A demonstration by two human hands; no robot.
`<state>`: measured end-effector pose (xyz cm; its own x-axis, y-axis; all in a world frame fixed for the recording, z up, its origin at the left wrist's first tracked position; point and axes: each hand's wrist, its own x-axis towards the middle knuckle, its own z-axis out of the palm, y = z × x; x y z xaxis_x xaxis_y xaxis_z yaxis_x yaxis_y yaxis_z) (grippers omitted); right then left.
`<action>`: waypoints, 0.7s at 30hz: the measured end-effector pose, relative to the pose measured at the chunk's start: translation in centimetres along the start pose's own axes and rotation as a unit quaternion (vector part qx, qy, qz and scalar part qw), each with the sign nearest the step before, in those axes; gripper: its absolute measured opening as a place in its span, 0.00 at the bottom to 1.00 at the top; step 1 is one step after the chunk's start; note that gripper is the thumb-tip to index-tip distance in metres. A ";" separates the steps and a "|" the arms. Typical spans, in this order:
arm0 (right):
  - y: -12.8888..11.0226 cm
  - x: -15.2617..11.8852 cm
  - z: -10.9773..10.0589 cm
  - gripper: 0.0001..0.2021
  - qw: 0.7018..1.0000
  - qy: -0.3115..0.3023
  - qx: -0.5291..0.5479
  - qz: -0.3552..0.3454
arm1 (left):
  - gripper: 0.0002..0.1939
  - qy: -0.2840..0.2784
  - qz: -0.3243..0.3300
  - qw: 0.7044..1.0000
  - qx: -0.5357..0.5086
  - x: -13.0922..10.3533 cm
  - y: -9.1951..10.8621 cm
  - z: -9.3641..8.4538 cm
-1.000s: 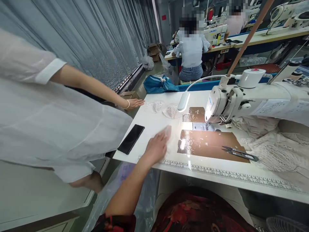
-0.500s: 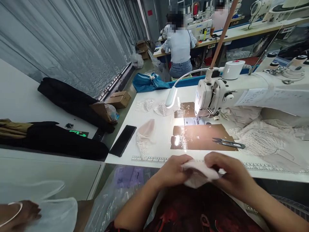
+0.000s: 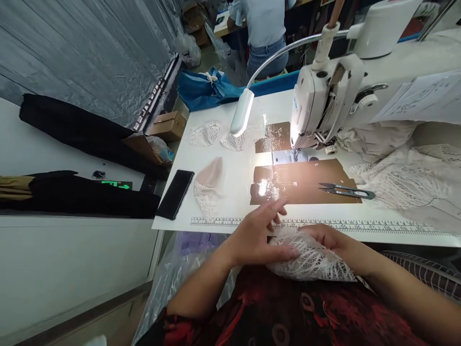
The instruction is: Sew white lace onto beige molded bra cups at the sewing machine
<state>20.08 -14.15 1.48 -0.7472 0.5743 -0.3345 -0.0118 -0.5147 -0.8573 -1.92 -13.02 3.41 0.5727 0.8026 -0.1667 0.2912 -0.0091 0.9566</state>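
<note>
A pale lace bra cup (image 3: 311, 257) lies at the table's front edge by my lap, its lace face up. My right hand (image 3: 329, 240) grips its far side, the fingertips hidden behind the fabric. My left hand (image 3: 261, 235) rests at the cup's left end, thumb lying on the lace and fingers stretched out and apart. On the white table, another cup (image 3: 209, 185) lies to the left, lining partly showing. Two lace pieces (image 3: 206, 133) lie farther back. Black thread snips (image 3: 347, 191) rest on the brown taped sheet (image 3: 295, 180).
A white sewing machine (image 3: 320, 103) stands at the right, with a lamp (image 3: 242, 113) on a bent neck. A black phone (image 3: 175, 194) lies on the left, and a lace pile (image 3: 414, 178) on the right. A printed ruler (image 3: 324, 224) runs along the front edge. A person (image 3: 266, 33) sits beyond.
The cup has been turned so its lace face shows. My left hand has loosened its hold and spread its fingers. The view has tilted down, and the person's hand at lower left is gone.
</note>
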 end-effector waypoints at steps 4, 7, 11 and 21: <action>0.0 -0.1 -0.3 0.10 0.998 0.045 0.047 -0.023 | 0.24 -0.096 -0.044 0.986 -0.128 0.6 -1.5 -0.7; 0.4 -0.3 -0.9 0.16 0.987 0.131 0.073 -0.053 | 0.16 -0.081 -0.081 0.974 -0.196 0.4 -2.2 -1.0; 1.1 0.0 -1.2 0.34 0.977 0.188 0.046 -0.086 | 0.16 -0.014 -0.061 0.972 -0.228 0.4 -2.3 -0.1; 0.6 0.3 -2.3 0.20 0.982 0.175 -0.024 -0.071 | 0.25 0.146 -0.035 0.974 -0.172 2.0 -2.1 1.9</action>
<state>21.35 -12.80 -0.09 -0.4656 0.8260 -0.3175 -0.0614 -0.3881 -0.9196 0.06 -12.49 0.66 0.3029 0.9300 -0.2081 0.0200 0.2121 0.9770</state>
